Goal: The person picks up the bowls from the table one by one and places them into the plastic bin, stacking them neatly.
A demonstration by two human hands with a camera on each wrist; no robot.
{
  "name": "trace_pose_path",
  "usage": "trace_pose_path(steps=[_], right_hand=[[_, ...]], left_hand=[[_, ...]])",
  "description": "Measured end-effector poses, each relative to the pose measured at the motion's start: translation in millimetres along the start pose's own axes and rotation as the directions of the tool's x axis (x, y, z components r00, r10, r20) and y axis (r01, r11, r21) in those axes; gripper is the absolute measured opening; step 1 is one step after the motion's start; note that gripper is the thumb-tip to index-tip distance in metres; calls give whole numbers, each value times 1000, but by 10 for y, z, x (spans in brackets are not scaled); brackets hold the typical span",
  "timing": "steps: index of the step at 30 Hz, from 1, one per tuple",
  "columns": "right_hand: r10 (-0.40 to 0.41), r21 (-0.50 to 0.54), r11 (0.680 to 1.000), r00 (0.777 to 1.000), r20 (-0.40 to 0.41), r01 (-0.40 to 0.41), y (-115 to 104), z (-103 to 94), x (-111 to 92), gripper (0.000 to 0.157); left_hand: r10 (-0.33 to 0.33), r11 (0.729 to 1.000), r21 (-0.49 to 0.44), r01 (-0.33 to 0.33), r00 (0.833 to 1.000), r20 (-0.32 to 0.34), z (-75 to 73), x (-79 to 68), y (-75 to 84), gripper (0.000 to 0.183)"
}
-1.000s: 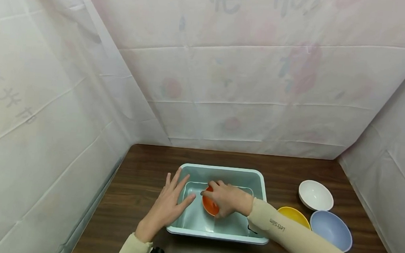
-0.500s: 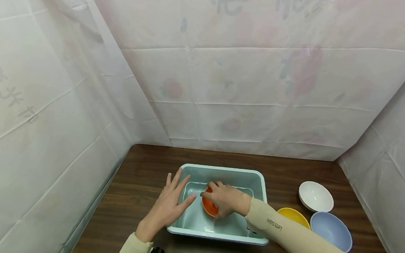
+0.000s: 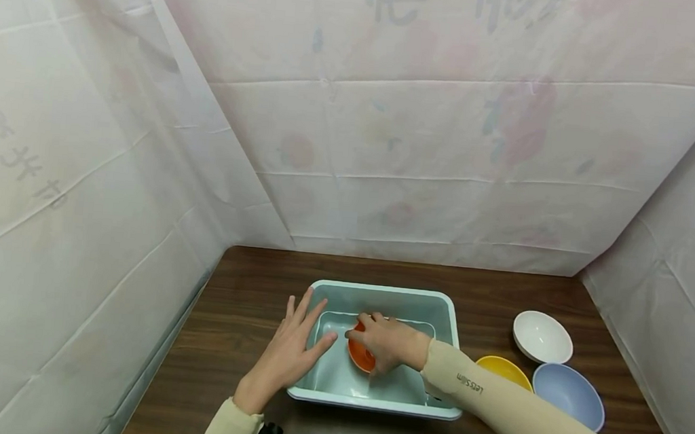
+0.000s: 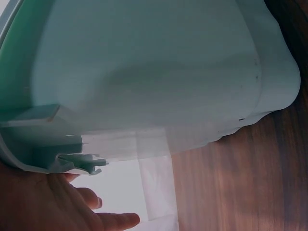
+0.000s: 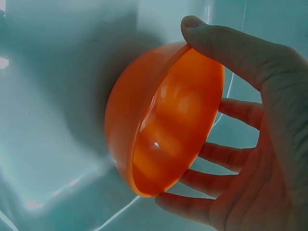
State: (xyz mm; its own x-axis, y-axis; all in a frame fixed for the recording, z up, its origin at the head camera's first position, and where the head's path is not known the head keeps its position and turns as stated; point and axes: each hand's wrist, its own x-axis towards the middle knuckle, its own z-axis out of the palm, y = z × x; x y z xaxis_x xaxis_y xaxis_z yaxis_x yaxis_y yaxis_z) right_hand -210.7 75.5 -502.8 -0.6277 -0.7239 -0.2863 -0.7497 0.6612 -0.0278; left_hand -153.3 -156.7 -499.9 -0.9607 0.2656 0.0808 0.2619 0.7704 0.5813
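My right hand [image 3: 397, 343] holds an orange bowl [image 3: 359, 357] inside a light blue-green plastic bin [image 3: 378, 405]. In the right wrist view the bowl [image 5: 139, 110] is tilted on its side; the thumb lies over its rim and the fingers [image 5: 207, 182] are spread along the opposite edge. Over the bin's left side is my left hand [image 3: 288, 348], its fingers spread and straight. The left wrist view has that hand [image 4: 53, 207] at the bin's rim, with the outer wall [image 4: 159, 72] beside it. Contact with the rim is hard to tell.
Right of the bin, a white bowl [image 3: 542, 336], a blue bowl [image 3: 567, 396] and a yellow bowl [image 3: 503, 370] stand on the dark wooden table [image 3: 243, 290]. The right forearm partly covers the yellow one. White printed sheets [image 3: 402, 146] hang behind and at both sides.
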Motion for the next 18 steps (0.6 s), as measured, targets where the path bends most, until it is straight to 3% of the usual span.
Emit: trace_pose_path(steps=[18], right_hand=[[16,-49,999,1000,2,-16,-1,12,-10,88]], left_hand=[[1,1000,-3,-1,1000,0,24,12,-28,76]])
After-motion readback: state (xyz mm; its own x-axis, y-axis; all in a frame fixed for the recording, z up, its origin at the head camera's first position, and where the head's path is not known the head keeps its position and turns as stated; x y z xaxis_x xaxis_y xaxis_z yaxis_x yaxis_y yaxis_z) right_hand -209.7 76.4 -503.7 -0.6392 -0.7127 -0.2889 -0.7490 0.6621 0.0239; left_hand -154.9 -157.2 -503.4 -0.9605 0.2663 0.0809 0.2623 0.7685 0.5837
